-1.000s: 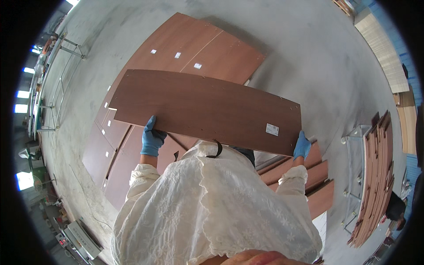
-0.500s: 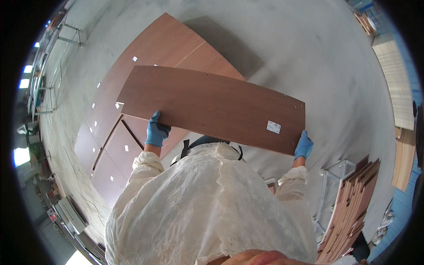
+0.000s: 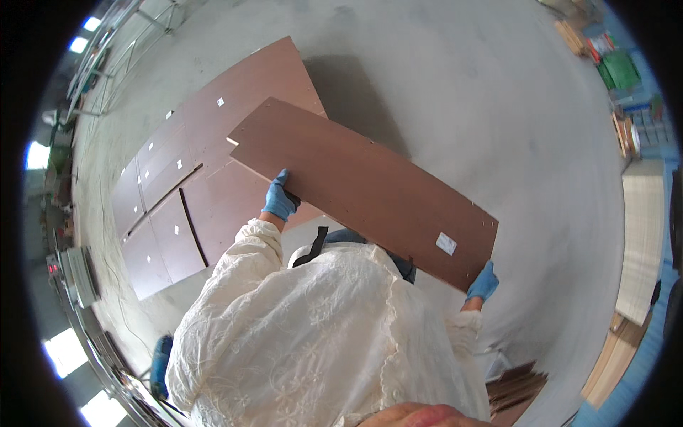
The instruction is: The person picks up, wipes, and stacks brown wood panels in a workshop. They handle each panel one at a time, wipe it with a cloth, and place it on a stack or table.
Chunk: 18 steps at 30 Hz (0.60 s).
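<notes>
A long reddish-brown wood panel with a white label near its right end is held in front of me, tilted so its left end sits farther away. Blue gloves cover both hands. My left hand grips the near edge toward the left end, fingers closed round it. At the near right corner, my right hand is wrapped round the panel's end. Behind and to the left, a stack of similar brown panels with small white labels is partly covered by the held panel.
More brown boards stand close together at the lower right, beside a metal frame. Pale boards line the right side near a blue surface. A metal rack is at the far left. The floor is grey concrete.
The held panel has turned clockwise, its right end swinging nearer to me. My view has turned too, and the standing boards at lower right show less. Both hands keep their grip.
</notes>
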### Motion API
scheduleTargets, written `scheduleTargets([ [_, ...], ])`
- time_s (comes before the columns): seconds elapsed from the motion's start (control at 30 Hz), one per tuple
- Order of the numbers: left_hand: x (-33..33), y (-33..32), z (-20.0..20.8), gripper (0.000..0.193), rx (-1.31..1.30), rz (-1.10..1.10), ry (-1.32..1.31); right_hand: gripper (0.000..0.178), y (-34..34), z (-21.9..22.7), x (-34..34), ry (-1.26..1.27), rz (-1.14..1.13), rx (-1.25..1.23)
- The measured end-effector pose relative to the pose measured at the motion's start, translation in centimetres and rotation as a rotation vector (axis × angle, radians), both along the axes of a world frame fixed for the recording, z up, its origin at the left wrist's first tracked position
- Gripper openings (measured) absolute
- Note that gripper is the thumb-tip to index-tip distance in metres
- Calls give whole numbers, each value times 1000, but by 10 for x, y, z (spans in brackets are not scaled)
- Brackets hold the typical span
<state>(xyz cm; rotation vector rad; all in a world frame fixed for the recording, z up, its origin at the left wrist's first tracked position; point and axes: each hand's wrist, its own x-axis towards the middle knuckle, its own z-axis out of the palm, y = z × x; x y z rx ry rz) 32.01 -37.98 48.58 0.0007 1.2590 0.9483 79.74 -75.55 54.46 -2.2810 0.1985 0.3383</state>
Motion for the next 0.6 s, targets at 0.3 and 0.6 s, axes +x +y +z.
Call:
scheduleTargets([
  [0.3, 188, 49, 2, 31, 73, 220, -91, 50, 146, -16, 247, 137, 220, 186],
  [0.6, 235, 109, -8, 28, 39, 548, -98, 47, 396, -31, 355, 199, 423, 146],
])
